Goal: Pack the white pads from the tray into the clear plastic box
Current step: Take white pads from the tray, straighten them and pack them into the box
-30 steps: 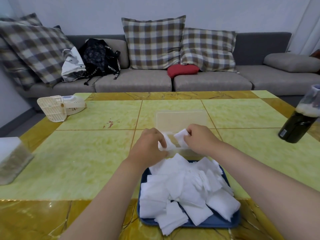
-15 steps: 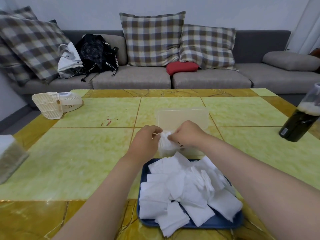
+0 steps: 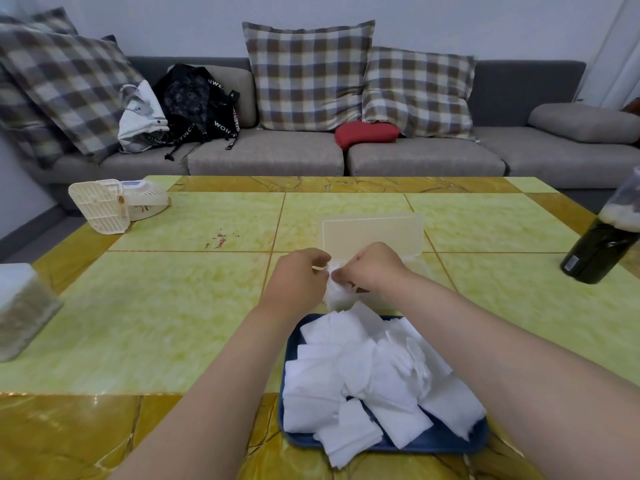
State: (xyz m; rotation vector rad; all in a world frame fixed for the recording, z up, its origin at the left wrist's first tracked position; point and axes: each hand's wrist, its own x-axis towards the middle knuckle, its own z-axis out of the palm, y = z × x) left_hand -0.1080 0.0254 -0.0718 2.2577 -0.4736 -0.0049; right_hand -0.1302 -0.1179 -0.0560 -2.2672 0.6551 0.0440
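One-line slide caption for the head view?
Left hand and right hand pinch white pads at the clear box, beyond a blue tray piled with more.

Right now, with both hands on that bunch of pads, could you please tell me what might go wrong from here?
1. The left hand and right hand pinch a bunch of white pads by the clear plastic box. The bunch is loose, so some may spill onto the table.
2. The heap of pads overhangs the near rim of the blue tray, and both forearms cross above it. A low forearm could sweep pads off.
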